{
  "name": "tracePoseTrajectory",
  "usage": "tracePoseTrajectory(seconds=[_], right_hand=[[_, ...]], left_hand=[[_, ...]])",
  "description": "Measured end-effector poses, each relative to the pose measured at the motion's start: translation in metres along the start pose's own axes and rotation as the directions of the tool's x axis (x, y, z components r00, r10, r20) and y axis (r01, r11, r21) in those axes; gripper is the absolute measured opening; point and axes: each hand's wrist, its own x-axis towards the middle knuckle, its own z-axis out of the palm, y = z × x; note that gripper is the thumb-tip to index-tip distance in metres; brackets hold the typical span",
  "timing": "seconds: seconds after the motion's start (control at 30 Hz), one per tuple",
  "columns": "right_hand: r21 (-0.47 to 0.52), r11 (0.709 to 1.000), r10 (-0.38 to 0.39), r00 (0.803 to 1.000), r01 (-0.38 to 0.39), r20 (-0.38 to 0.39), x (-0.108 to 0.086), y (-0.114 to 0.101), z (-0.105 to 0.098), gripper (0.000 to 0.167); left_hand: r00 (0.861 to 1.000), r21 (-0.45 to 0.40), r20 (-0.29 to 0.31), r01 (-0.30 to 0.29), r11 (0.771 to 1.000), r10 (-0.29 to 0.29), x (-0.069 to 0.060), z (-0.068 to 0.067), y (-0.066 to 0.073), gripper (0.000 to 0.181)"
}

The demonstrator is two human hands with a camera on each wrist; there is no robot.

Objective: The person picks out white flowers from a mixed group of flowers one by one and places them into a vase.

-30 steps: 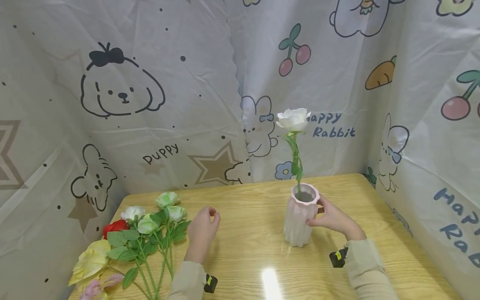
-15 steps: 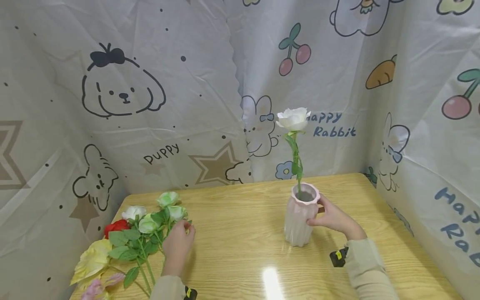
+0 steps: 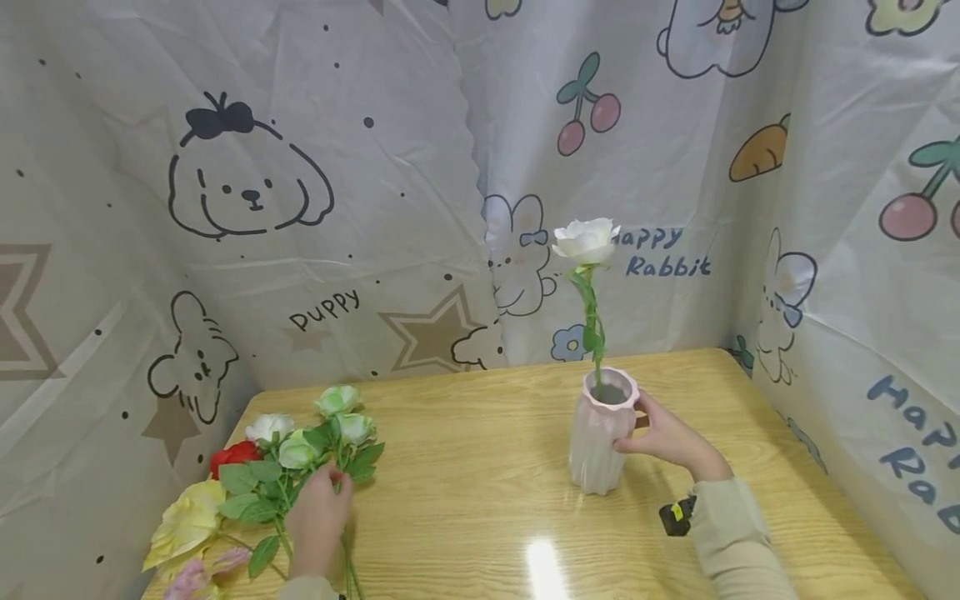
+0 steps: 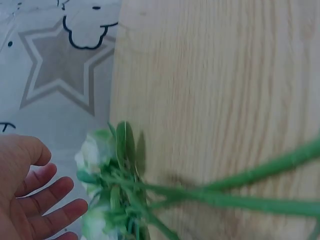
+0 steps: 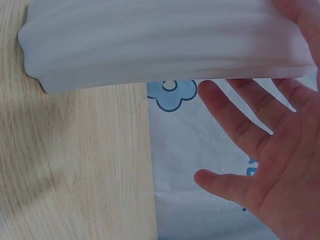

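Note:
At the right of the table stands a pale pink fluted vase [image 3: 596, 446] with a scalloped rim, and a white artificial rose [image 3: 587, 242] rises upright from it. My right hand [image 3: 671, 437] holds the vase by its right side, thumb in front and fingers behind; the right wrist view shows fingers [image 5: 232, 120] against its wall. At the left, my left hand [image 3: 318, 508] hovers over the stems of a spray of green-white artificial roses [image 3: 337, 400]. Its fingers [image 4: 55, 195] are loosely bent beside the blossoms in the left wrist view, and no stem shows between them.
Beside the left hand lie a red flower [image 3: 234, 457], a white flower [image 3: 268, 427], a yellow flower [image 3: 187, 512] and a pink flower [image 3: 191, 579]. A printed cloth [image 3: 390, 208] hangs behind and around the wooden table [image 3: 480, 500].
My left hand has moved left and toward the near side, from the bare wood to above the green-white roses' stems. The right hand and the vase have stayed in place.

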Motion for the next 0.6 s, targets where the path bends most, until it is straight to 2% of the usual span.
tracePoseTrajectory(seconds=[0.07,0.13,0.23,0.33,0.37,0.5,0.6], right_hand=[[-0.002,1.000,0.001,1.000,-0.001,-0.001,0.000,0.000,0.000,0.090],[-0.002,1.000,0.003,1.000,-0.003,-0.002,-0.001,0.001,0.000,0.090],[-0.002,1.000,0.003,1.000,-0.003,-0.001,-0.001,0.001,0.000,0.090],[-0.002,1.000,0.002,1.000,-0.002,-0.001,-0.001,0.001,0.000,0.089],[-0.004,1.000,0.001,1.000,-0.001,-0.002,-0.001,0.001,0.000,0.089],[-0.013,1.000,0.002,1.000,-0.003,-0.008,-0.001,0.002,-0.001,0.090],[-0.018,1.000,0.005,1.000,-0.005,-0.009,-0.002,0.002,-0.001,0.090]], left_hand=[[0.999,0.000,0.022,0.029,1.000,-0.029,0.000,-0.003,-0.006,0.031],[0.999,0.004,0.016,0.051,0.999,-0.051,-0.001,-0.004,-0.012,0.031],[0.995,0.009,-0.045,0.091,0.996,-0.090,-0.003,-0.004,-0.022,0.029],[0.984,0.011,-0.108,0.142,0.990,-0.140,-0.006,-0.004,-0.029,0.026],[0.981,0.011,-0.111,0.160,0.987,-0.158,-0.007,-0.004,-0.032,0.026],[0.974,0.042,-0.079,0.217,0.975,-0.213,-0.008,-0.007,-0.039,0.029],[0.964,0.088,-0.016,0.266,0.960,-0.266,-0.008,-0.008,-0.043,0.038]])
